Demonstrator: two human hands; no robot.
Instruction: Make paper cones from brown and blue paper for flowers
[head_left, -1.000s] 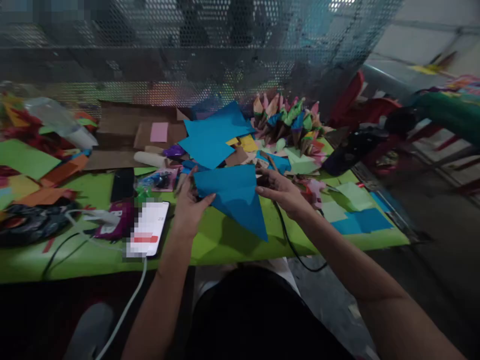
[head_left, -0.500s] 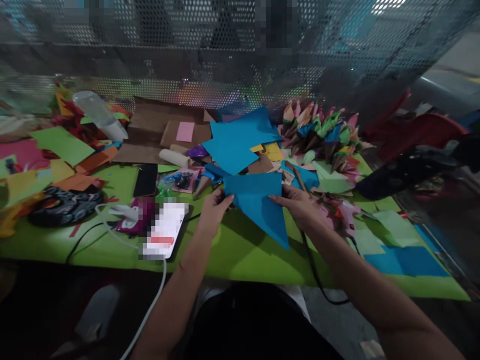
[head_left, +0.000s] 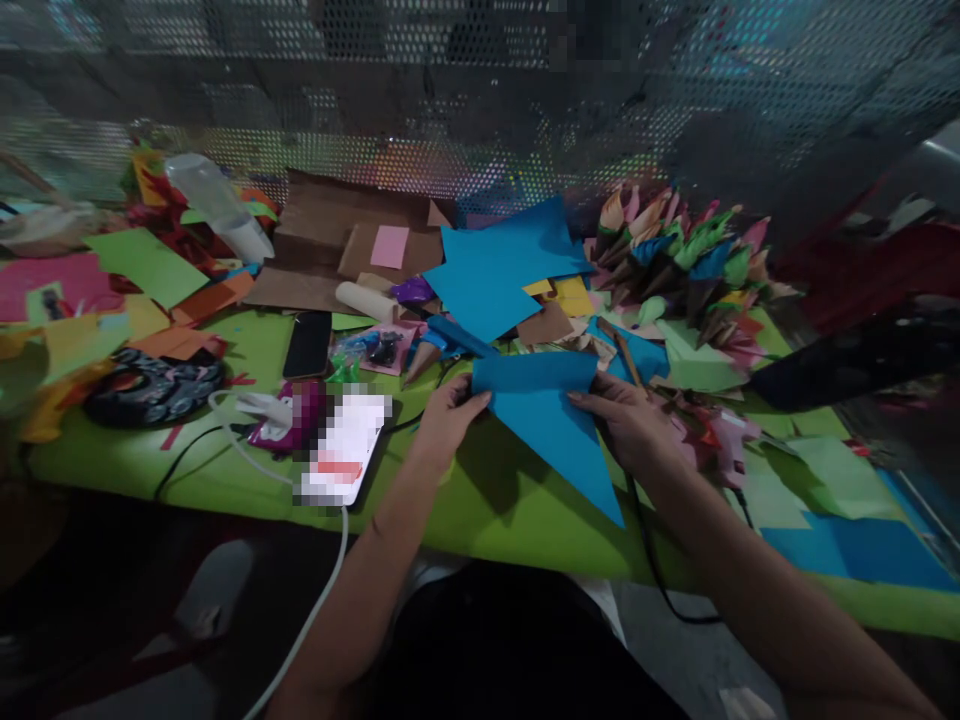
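Observation:
A blue paper folded into a long triangle [head_left: 551,420] is held above the green table cover [head_left: 487,500], its tip pointing down and to the right. My left hand [head_left: 444,425] pinches its upper left corner. My right hand [head_left: 626,418] grips its upper right edge, fingers curled onto the sheet. Behind it lies a stack of flat blue paper sheets [head_left: 499,265].
A phone [head_left: 345,452] on a white cable lies left of my hands, with a dark phone [head_left: 308,343] beyond it. A cluster of folded coloured paper cones [head_left: 679,260] stands at the back right. Loose coloured sheets, brown cardboard [head_left: 337,240] and a plastic bottle [head_left: 217,205] crowd the back.
The view has swung left, so the table shifted right in frame. Both hands kept hold of the blue triangle and drew it a little closer, its tip now pointing further right.

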